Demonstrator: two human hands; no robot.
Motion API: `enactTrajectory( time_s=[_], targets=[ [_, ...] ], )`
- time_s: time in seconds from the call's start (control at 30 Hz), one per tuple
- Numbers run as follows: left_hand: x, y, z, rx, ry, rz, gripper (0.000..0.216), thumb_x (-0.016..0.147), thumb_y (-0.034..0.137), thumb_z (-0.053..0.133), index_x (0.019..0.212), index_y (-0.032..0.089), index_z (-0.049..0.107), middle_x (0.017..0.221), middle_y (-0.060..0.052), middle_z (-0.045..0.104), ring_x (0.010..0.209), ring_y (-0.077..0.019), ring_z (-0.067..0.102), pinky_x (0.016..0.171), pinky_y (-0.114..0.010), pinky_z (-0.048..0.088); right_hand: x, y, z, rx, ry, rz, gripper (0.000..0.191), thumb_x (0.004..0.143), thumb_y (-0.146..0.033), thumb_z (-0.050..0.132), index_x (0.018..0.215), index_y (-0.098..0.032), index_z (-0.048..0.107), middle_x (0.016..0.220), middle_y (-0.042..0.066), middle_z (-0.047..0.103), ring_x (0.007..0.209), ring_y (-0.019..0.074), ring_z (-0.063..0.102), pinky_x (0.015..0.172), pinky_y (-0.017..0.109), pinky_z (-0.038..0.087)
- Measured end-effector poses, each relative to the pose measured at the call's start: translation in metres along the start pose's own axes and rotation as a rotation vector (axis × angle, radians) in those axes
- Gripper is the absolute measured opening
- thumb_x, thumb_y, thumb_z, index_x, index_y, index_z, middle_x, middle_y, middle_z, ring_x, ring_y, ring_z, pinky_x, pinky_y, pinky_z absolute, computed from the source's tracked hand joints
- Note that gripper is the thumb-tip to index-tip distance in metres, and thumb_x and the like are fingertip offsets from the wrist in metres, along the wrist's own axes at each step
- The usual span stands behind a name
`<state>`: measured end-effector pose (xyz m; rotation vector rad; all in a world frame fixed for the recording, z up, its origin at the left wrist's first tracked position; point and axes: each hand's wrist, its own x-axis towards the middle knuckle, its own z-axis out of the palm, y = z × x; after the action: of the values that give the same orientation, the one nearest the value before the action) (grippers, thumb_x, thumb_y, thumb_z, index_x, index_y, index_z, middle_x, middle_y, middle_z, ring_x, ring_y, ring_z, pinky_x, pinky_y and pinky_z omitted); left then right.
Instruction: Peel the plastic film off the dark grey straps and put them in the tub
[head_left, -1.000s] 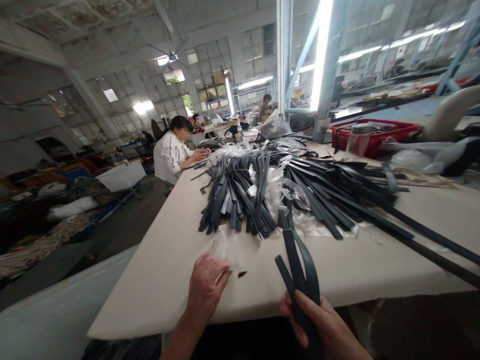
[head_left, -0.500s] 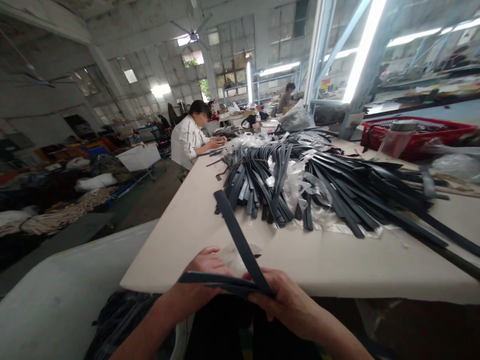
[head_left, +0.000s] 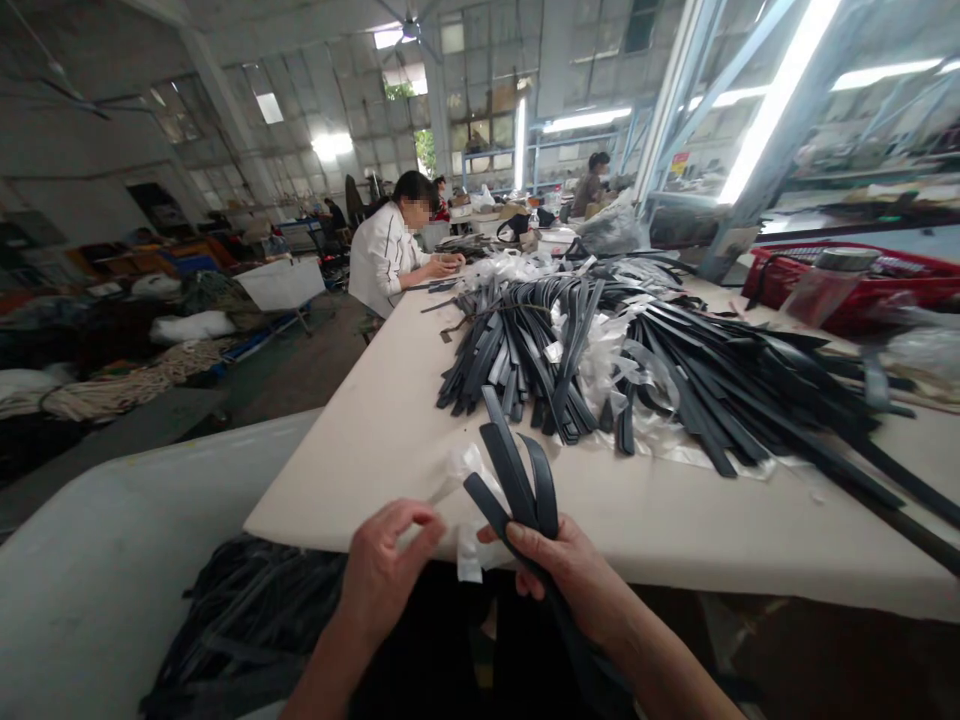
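My right hand point(head_left: 574, 575) grips a small bundle of dark straps point(head_left: 517, 478) at the near edge of the work table point(head_left: 375, 440); their ends fan upward. Clear plastic wrap point(head_left: 469, 510) hangs off the bundle. My left hand point(head_left: 386, 570) is just left of it, thumb and forefinger pinched toward the plastic; whether they hold it is unclear. Beyond, a big pile of dark straps point(head_left: 660, 370) mixed with clear plastic lies across the table.
A person in a white top point(head_left: 386, 255) sits at the table's far left end; another person point(head_left: 592, 185) works farther back. A red basket point(head_left: 855, 280) stands at the right. Dark material point(head_left: 247, 620) lies heaped below the table edge.
The strap bundle has been turned from lying sideways across both hands to standing upright in my right hand. My left hand has come off the straps and now pinches at the plastic.
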<state>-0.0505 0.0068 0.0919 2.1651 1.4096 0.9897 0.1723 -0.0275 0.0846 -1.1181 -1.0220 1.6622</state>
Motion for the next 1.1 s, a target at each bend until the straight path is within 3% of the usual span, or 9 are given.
enactTrajectory(
  time_s=[0.13, 0.27, 0.37, 0.47, 0.57, 0.77, 0.87, 0.93, 1.1],
  targets=[
    [-0.028, 0.016, 0.034, -0.126, -0.223, -0.019, 0.030, 0.077, 0.033, 0.073, 0.106, 0.025, 0.069, 0.103, -0.003, 0.072, 0.097, -0.0233, 0.064, 0.088, -0.034, 0.048, 0.000, 0.006, 0.007, 0.019, 0.009, -0.002, 0.045, 0.075, -0.057, 0.071, 0.070, -0.013, 0.066, 0.045, -0.005, 0.050, 0.041, 0.0072, 0.042, 0.045, 0.020, 0.031],
    [-0.028, 0.028, 0.048, -0.168, -0.227, -0.021, 0.010, 0.084, 0.022, 0.062, 0.082, 0.023, 0.072, 0.088, -0.002, 0.072, 0.089, -0.0220, 0.063, 0.083, -0.033, 0.045, -0.001, 0.007, 0.014, -0.008, -0.007, -0.018, 0.048, 0.072, -0.059, 0.072, 0.058, -0.014, 0.060, 0.043, -0.005, 0.050, 0.040, 0.0074, 0.042, 0.043, 0.021, 0.030],
    [-0.029, 0.033, 0.046, -0.307, -0.331, -0.076, 0.021, 0.088, 0.027, 0.058, 0.076, 0.022, 0.073, 0.079, -0.002, 0.070, 0.082, -0.0201, 0.061, 0.079, -0.031, 0.043, -0.001, 0.000, 0.012, -0.031, 0.026, -0.036, 0.046, 0.074, -0.058, 0.070, 0.071, -0.012, 0.070, 0.043, -0.006, 0.048, 0.042, 0.0076, 0.042, 0.044, 0.021, 0.031],
    [-0.038, 0.032, 0.043, -0.613, -0.479, -0.352, 0.026, 0.085, 0.040, 0.062, 0.080, 0.017, 0.073, 0.071, -0.002, 0.066, 0.068, -0.0157, 0.057, 0.066, -0.027, 0.041, 0.000, -0.005, 0.006, -0.055, 0.067, -0.050, 0.049, 0.076, -0.056, 0.069, 0.089, -0.009, 0.075, 0.043, -0.006, 0.048, 0.041, 0.0079, 0.041, 0.044, 0.022, 0.031],
    [-0.048, 0.028, 0.045, -0.897, -0.496, -0.575, 0.036, 0.074, 0.049, 0.072, 0.075, 0.014, 0.066, 0.064, 0.000, 0.060, 0.059, -0.0118, 0.050, 0.060, -0.025, 0.037, 0.001, -0.007, 0.003, -0.081, 0.089, -0.056, 0.048, 0.076, -0.054, 0.069, 0.090, -0.009, 0.077, 0.041, -0.005, 0.048, 0.039, 0.0080, 0.041, 0.044, 0.022, 0.030],
    [-0.060, 0.025, 0.058, -1.096, -0.579, -0.617, 0.042, 0.064, 0.044, 0.081, 0.083, 0.016, 0.057, 0.070, 0.003, 0.056, 0.061, -0.0098, 0.049, 0.061, -0.023, 0.036, 0.004, -0.014, 0.009, -0.107, 0.119, -0.094, 0.045, 0.078, -0.053, 0.067, 0.090, -0.011, 0.078, 0.042, -0.006, 0.047, 0.041, 0.0085, 0.041, 0.044, 0.023, 0.032],
    [-0.068, 0.022, 0.059, -0.984, -0.612, -0.586, 0.030, 0.071, 0.040, 0.072, 0.081, 0.017, 0.057, 0.067, 0.004, 0.054, 0.059, -0.0104, 0.048, 0.059, -0.023, 0.035, 0.004, -0.016, 0.008, -0.120, 0.114, -0.108, 0.045, 0.077, -0.053, 0.067, 0.088, -0.011, 0.078, 0.041, -0.006, 0.046, 0.041, 0.0085, 0.041, 0.043, 0.022, 0.032],
    [-0.071, 0.019, 0.052, -0.691, -0.624, -0.472, 0.020, 0.070, 0.030, 0.072, 0.083, 0.018, 0.062, 0.073, 0.002, 0.059, 0.068, -0.0145, 0.053, 0.064, -0.026, 0.039, 0.003, -0.016, 0.006, -0.133, 0.101, -0.110, 0.046, 0.077, -0.054, 0.067, 0.088, -0.010, 0.078, 0.042, -0.005, 0.048, 0.040, 0.0080, 0.042, 0.043, 0.022, 0.032],
    [-0.055, 0.015, 0.013, -0.067, -0.428, -0.228, 0.056, 0.062, 0.025, 0.079, 0.116, 0.024, 0.064, 0.117, -0.006, 0.066, 0.108, -0.0292, 0.057, 0.096, -0.040, 0.041, -0.001, -0.014, 0.006, -0.171, 0.038, -0.107, 0.043, 0.079, -0.053, 0.068, 0.086, -0.012, 0.077, 0.046, -0.003, 0.054, 0.039, 0.0081, 0.045, 0.042, 0.022, 0.034]
  ],
)
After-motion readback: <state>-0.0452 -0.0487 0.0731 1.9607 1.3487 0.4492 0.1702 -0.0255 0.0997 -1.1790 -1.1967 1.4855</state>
